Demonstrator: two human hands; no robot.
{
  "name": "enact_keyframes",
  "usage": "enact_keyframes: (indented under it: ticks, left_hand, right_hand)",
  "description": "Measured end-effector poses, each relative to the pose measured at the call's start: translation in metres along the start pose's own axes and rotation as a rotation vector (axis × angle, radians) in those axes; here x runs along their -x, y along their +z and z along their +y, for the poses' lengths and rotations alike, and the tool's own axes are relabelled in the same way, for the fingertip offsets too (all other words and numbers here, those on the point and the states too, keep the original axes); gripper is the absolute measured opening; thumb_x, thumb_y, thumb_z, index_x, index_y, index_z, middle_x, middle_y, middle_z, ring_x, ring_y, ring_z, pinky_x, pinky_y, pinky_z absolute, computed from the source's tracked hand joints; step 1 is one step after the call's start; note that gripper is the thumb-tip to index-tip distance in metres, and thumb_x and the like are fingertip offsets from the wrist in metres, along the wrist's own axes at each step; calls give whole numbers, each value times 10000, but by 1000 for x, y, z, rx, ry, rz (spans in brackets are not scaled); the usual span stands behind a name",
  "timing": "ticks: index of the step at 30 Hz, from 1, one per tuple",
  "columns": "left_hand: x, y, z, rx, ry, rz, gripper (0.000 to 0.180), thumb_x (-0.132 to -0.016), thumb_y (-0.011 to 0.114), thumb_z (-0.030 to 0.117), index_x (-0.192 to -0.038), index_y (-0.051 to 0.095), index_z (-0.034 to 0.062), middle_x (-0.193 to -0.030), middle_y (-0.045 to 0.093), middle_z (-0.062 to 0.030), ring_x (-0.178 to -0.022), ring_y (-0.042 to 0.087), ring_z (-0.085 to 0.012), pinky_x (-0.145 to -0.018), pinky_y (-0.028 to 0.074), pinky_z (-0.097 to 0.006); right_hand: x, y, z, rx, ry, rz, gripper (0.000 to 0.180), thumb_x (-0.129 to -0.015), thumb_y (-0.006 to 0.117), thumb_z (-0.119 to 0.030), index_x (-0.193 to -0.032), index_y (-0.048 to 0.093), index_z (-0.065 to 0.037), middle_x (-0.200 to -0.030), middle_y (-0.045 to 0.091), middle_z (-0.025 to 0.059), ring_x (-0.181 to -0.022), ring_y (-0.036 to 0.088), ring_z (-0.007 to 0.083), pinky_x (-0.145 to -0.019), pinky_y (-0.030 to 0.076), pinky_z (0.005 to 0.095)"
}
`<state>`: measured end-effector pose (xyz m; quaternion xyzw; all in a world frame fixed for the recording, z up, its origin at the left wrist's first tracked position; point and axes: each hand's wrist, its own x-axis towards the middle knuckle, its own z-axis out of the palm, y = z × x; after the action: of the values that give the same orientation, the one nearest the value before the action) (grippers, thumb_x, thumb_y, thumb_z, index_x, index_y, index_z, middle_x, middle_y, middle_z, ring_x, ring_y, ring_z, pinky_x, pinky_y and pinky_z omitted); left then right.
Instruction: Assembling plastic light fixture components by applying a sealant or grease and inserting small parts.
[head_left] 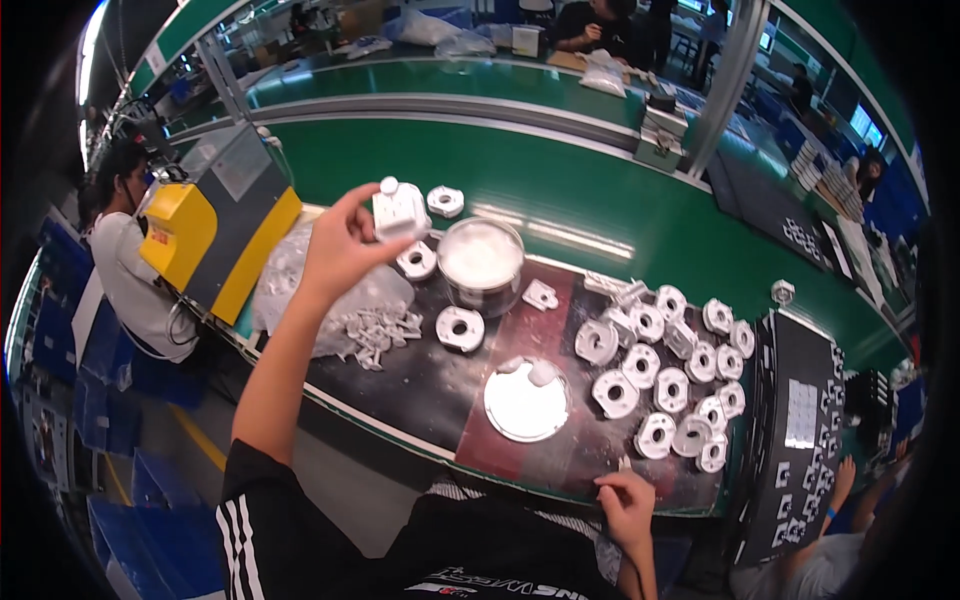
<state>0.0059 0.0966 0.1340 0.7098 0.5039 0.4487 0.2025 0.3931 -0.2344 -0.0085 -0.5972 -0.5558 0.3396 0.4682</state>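
Raised above the bench, my left hand [340, 250] pinches a white plastic housing [398, 212] with a round knob on top between thumb and fingers. My right hand [630, 508] is low at the bench's near edge, its fingers closed; a small pale piece [624, 464] pokes up at them, too small to name. Between the hands lies a round white disc [526, 402], with a clear tub [481, 255] of white material behind it. White ring-shaped parts [459, 328] sit close to the tub. A small white bracket [541, 295] rests right of it.
Several white ring parts [671, 390] crowd the bench's right side. Small white pieces [372, 335] spill from a clear plastic bag [290, 285] at left. A yellow-grey machine [220, 220] stands beyond, near a seated person [130, 260]. Black trays [790, 440] are at far right.
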Motion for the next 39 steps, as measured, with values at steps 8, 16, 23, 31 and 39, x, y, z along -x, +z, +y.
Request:
enact_keyframes:
  ticks: [8,16,23,31,39]
  left_hand:
    - [-119,6,-175,-276,-114,22,807,-617,951,371,-1264,690,-35,-742,660,-32,-669,613,-102,-630,523,-284]
    - [-157,42,-270,-394,-391,-82,899,-562,961,491,-1281,691,24,-1046,759,-164,-957,736,-274,-891,573,-389]
    - [-177,15,-296,-740,-352,-167,1120,-554,967,469,-1496,490,95,-1337,605,-193,-1242,569,-366,-1072,478,-447]
    - [-192,58,-174,-870,216,-752,922,-486,980,251,-1345,646,253,-1329,568,-52,-1263,484,-335,-1062,390,-509]
    - [-194,54,-198,-866,242,-590,789,-531,963,243,-1249,666,109,-1174,702,-142,-1120,637,-361,-965,520,-462]
  right_hand:
    - [20,4,43,-95,87,378,73,-953,631,-47,-930,668,11,-745,584,39,-584,530,98,-533,410,241]
    - [-1,10,-3,187,-78,292,51,-926,632,20,-953,675,31,-823,657,126,-682,616,206,-636,500,315]
    - [-6,18,-14,257,-79,300,54,-889,647,45,-933,671,26,-850,670,172,-712,642,296,-651,517,367]
    - [10,16,23,395,-190,407,13,-827,685,-34,-827,697,-32,-664,617,81,-539,574,193,-513,430,301]
    - [1,8,8,151,-47,304,54,-848,726,-3,-894,734,-31,-692,631,54,-523,567,119,-475,415,259]
